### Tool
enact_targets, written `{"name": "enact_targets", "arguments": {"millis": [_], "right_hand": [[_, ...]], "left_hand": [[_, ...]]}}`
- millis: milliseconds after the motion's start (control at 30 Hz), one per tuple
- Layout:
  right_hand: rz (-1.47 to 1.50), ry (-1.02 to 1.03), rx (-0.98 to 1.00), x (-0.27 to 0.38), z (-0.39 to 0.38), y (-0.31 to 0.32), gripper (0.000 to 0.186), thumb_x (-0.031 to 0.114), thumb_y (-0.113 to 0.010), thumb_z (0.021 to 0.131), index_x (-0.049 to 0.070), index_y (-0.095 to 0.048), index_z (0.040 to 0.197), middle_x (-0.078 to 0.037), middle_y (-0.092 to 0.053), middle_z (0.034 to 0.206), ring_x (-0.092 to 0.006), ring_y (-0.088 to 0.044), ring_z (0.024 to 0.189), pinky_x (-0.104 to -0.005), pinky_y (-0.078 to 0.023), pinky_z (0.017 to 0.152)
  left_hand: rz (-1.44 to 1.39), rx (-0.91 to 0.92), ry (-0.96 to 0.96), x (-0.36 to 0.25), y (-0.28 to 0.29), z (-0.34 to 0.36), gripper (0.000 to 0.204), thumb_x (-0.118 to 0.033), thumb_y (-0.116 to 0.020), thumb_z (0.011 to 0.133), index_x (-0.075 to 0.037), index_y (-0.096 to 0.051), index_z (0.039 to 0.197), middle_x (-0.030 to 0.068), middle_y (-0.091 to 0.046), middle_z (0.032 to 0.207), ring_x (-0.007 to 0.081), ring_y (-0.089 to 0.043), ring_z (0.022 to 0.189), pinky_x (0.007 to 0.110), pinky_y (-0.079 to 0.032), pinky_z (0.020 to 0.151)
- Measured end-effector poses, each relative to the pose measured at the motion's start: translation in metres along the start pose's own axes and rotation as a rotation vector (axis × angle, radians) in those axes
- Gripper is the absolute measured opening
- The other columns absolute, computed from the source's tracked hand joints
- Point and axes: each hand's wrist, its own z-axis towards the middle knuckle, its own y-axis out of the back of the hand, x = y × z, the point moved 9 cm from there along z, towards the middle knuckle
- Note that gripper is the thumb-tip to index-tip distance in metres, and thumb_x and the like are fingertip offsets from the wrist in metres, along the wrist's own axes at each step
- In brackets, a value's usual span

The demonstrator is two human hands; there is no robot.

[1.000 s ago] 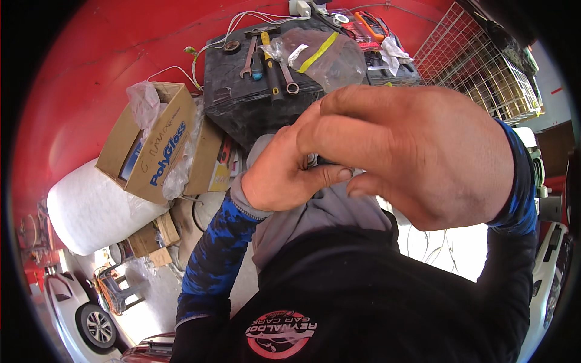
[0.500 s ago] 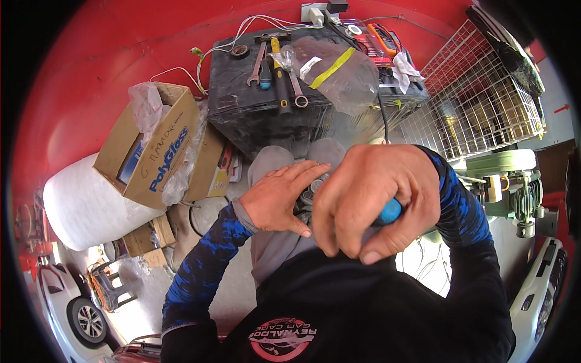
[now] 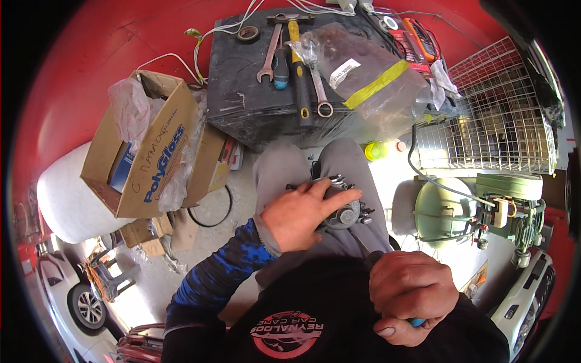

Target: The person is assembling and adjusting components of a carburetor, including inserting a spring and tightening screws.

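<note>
A round grey metal machine part (image 3: pixel 345 216) with studs or bolts along its edge rests on my thighs. My left hand (image 3: pixel 293 221) lies over its left side, fingers spread and holding it against my legs. In front of my belly, to the right, my right hand (image 3: pixel 413 293) is closed around a screwdriver (image 3: pixel 416 322). Its blue handle end peeks out below my fist. The shaft points up and left toward the part. Whether its tip touches the part I cannot tell.
Ahead stands a black plastic-wrapped box (image 3: pixel 236 91) bearing a hammer (image 3: pixel 296 66), wrenches (image 3: pixel 267 60), tape (image 3: pixel 247 34), a plastic bag (image 3: pixel 363 66) and a multimeter (image 3: pixel 420 39). A cardboard box (image 3: pixel 151 163) is left, a green compressor (image 3: pixel 445 209) and a wire cage (image 3: pixel 490 115) right.
My right hand has come down and back toward my belly with the screwdriver, uncovering the metal part. My left hand has shifted slightly right and lower. The view has moved too.
</note>
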Motion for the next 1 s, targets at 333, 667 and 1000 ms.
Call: {"name": "enact_targets", "arguments": {"millis": [333,667,1000], "right_hand": [[0.408,-0.102,0.642,-0.004,0.025,-0.046,0.046,0.026,-0.072,0.090,0.012,-0.042,0.059,-0.005,-0.044,0.061,-0.0260,-0.050,0.050,-0.0404,-0.034,0.046],[0.296,-0.072,0.229,-0.023,0.026,-0.016,0.025,0.009,-0.070,0.083,0.005,-0.056,0.063,-0.006,-0.051,0.064,-0.0183,-0.050,0.048,-0.0349,-0.031,0.044],[0.205,-0.029,0.088,-0.012,0.039,-0.006,0.019,0.006,-0.074,0.081,0.002,-0.059,0.068,-0.009,-0.058,0.067,-0.0237,-0.054,0.052,-0.0369,-0.037,0.047]], "left_hand": [[0.010,-0.069,0.085,0.008,-0.013,-0.023,0.113,-0.028,-0.086,0.075,-0.015,-0.018,0.164,0.0364,-0.049,0.143,0.0519,-0.063,0.113,0.052,-0.058,0.089],[0.006,-0.142,0.110,0.027,-0.016,-0.013,0.101,-0.030,-0.087,0.071,0.000,-0.037,0.153,0.0325,-0.055,0.140,0.0444,-0.068,0.107,0.047,-0.060,0.084],[0.038,-0.187,0.152,0.026,-0.016,-0.019,0.102,-0.032,-0.088,0.070,-0.003,-0.035,0.153,0.0294,-0.055,0.141,0.0433,-0.069,0.107,0.050,-0.059,0.086]]}}
